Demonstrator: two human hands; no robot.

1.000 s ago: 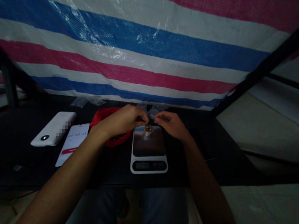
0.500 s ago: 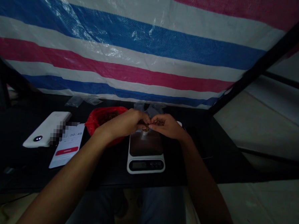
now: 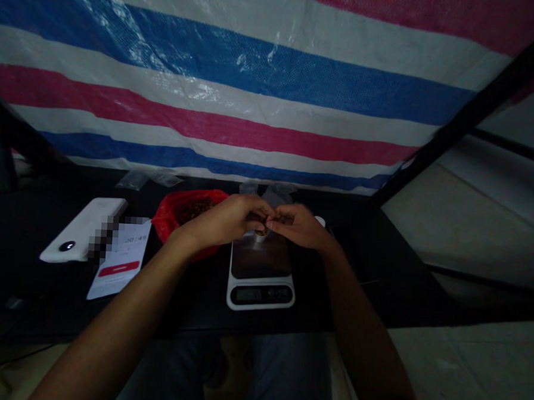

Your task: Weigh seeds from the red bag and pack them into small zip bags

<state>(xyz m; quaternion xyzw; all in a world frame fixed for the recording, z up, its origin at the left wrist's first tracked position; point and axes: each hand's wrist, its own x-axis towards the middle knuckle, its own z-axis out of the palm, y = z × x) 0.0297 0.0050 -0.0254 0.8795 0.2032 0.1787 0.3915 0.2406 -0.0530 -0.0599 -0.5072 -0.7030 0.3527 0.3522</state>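
Observation:
My left hand (image 3: 244,215) is closed in a pinch above the kitchen scale (image 3: 262,265); the dim light hides what its fingertips hold. Curled up against it, fingertip to fingertip, my right hand (image 3: 302,227) cups small brown bean-like pieces (image 3: 280,217). Just under the fingers, a small round cup (image 3: 260,238) with similar brown pieces in it stands on the scale's metal plate. Left of the scale, partly behind my left forearm, an open red plastic bag (image 3: 168,210) contains many brown bean-like pieces (image 3: 197,208).
A phone (image 3: 121,258) showing a running timer lies at the left, beside a white power bank (image 3: 84,232). Clear plastic bags (image 3: 278,193) lie at the back of the black table (image 3: 406,279). A striped tarp (image 3: 255,92) hangs behind, and a dark frame bar slants at the right.
My left fingertips have shifted slightly right, closer against my right fingers. The phone's timer has advanced by a second. The scale and the bag stay put.

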